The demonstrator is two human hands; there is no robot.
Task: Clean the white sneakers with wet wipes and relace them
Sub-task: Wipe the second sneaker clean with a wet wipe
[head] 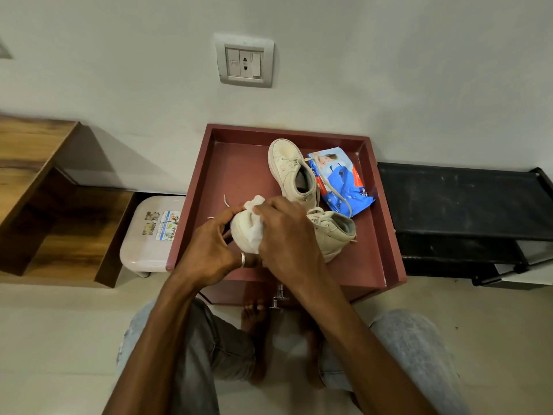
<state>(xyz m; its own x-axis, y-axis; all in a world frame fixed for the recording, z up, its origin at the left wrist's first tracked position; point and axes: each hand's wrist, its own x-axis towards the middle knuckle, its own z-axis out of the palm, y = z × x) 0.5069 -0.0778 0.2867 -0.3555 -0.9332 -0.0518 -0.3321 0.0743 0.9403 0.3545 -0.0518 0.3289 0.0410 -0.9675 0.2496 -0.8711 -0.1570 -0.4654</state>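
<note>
Two off-white high-top sneakers lie on a dark red tray-topped cabinet point(239, 163). The far sneaker point(291, 170) stands upright, toe toward the wall. The near sneaker point(329, 232) lies across the tray, toe to the left, heel to the right. My left hand point(209, 250) grips its toe from the left and below. My right hand point(287, 232) presses a crumpled white wet wipe point(254, 223) against the toe. A loose white lace end point(226, 202) shows just left of the hands.
A blue wet-wipe pack point(341, 181) lies right of the far sneaker, a lace draped over it. A small pale plastic stool point(149, 232) stands left of the cabinet, a wooden shelf point(45, 190) further left, a black rack point(463, 211) on the right. My crossed legs and bare feet are below.
</note>
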